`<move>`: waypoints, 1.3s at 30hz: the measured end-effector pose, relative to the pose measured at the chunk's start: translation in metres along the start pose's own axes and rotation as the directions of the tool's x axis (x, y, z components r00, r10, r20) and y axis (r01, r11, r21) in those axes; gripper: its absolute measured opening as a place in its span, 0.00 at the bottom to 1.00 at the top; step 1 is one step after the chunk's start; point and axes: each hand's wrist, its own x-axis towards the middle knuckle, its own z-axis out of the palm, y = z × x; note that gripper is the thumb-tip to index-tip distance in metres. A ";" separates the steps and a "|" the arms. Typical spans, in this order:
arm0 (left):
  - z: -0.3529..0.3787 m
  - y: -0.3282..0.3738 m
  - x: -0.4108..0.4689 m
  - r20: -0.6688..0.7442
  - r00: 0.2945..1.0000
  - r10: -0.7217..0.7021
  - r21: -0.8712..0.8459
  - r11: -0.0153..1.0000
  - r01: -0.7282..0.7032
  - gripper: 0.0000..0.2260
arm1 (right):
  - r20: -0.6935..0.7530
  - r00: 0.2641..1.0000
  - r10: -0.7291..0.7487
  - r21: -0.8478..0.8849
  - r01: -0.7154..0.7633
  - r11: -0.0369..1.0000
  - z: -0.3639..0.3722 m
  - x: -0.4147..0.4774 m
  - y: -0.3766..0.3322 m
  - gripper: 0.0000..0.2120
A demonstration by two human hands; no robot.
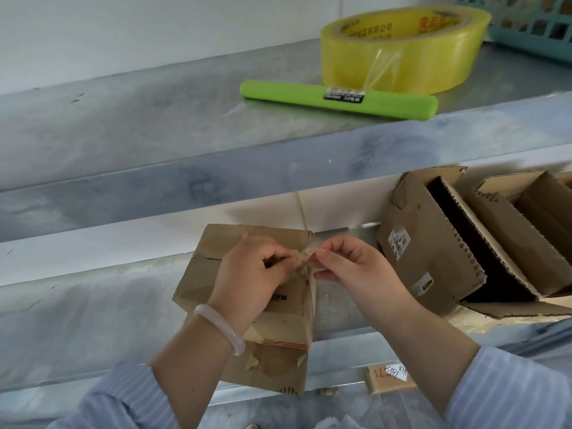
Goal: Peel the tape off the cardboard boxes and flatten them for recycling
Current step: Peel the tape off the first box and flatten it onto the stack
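Head view, the only one.

- Left hand [250, 270]: fingers curled in, pinching one end of a crumpled, brownish clear tape strip [301, 259]. There is a pale bangle [221, 326] at the wrist.
- Right hand [349, 267]: thumb and forefinger are nipped on the other end of the same tape strip, and the other fingers are loosely bent.
- The tape strip runs between the two hands, just above the small worn brown cardboard box [201, 274].
- The box sits under both hands, in front of the lower grey metal shelf [93, 320]. I cannot tell what supports it.
- The box's flaps are creased and its surface is torn where paper has lifted.
- Handling, as I judge it:
  - The box is light and the board is soft at the folds, so it is easy to crush.
  - The tape is thin and sticky, and likely to tear or cling to the fingers.
  - Grip the tape close to the board and pull low along the seam.
  - Steady the box by a firm edge, not a flap.
- More open brown corrugated boxes [433, 243] lie tipped over to the right.
- The upper shelf carries a yellow packing-tape roll [402, 54], a lime-green plastic bar [278, 94] just in front of the roll, and a teal plastic basket [532, 35].
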 end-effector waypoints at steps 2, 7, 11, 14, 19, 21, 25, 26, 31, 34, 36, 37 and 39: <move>-0.002 0.000 0.000 0.031 0.998 0.046 0.043 0.998 -0.047 0.10 | 0.011 1.000 -0.004 -0.032 0.004 0.999 0.000 0.001 -0.001 0.03; -0.002 0.003 -0.003 0.027 0.999 0.043 0.039 0.998 -0.044 0.08 | 0.036 0.993 -0.115 -0.162 0.119 0.980 0.002 -0.002 0.000 0.03; 0.000 0.004 -0.003 -0.052 0.999 0.008 0.055 0.998 -0.005 0.07 | 0.080 0.974 -0.212 -0.226 0.224 0.948 0.005 -0.006 0.004 0.10; 0.000 0.003 -0.002 -0.046 0.999 0.008 0.065 0.998 -0.005 0.04 | 0.138 0.947 -0.290 -0.390 0.321 0.863 0.004 -0.005 0.003 0.13; -0.005 -0.001 0.000 0.053 0.996 0.068 0.078 0.994 -0.072 0.05 | 0.181 0.912 -0.369 -0.515 0.408 0.754 0.006 -0.003 0.003 0.16; -0.008 -0.004 0.001 0.105 0.992 0.070 0.070 0.995 -0.077 0.06 | 0.184 0.913 -0.365 -0.538 0.404 0.740 0.006 -0.002 0.005 0.15; -0.012 -0.006 0.003 0.149 0.987 0.055 0.047 0.997 -0.062 0.04 | 0.214 0.895 -0.392 -0.585 0.438 0.682 0.002 0.000 0.011 0.14; -0.012 -0.007 0.003 0.156 0.986 0.052 0.051 0.997 -0.060 0.04 | 0.223 0.885 -0.410 -0.603 0.455 0.655 0.002 0.000 0.013 0.14; -0.018 -0.007 0.002 0.217 0.976 -0.021 -0.116 0.992 0.047 0.19 | 0.262 0.792 -0.552 -0.660 0.564 0.496 0.006 -0.001 0.019 0.11; -0.020 -0.007 0.004 0.245 0.969 0.025 -0.054 0.998 -0.012 0.15 | 0.270 0.801 -0.534 -0.665 0.556 0.498 0.006 0.000 0.017 0.11; -0.020 -0.006 0.005 0.252 0.966 0.052 -0.035 0.998 -0.044 0.13 | 0.273 0.824 -0.496 -0.680 0.530 0.507 0.004 0.000 0.014 0.11; -0.020 -0.006 0.005 0.249 0.967 0.052 -0.030 0.999 -0.046 0.14 | 0.273 0.837 -0.474 -0.685 0.516 0.515 0.004 -0.001 0.011 0.12; -0.018 -0.006 0.003 0.222 0.974 0.053 0.019 0.998 -0.058 0.15 | 0.275 0.862 -0.426 -0.680 0.488 0.548 0.004 -0.003 0.005 0.16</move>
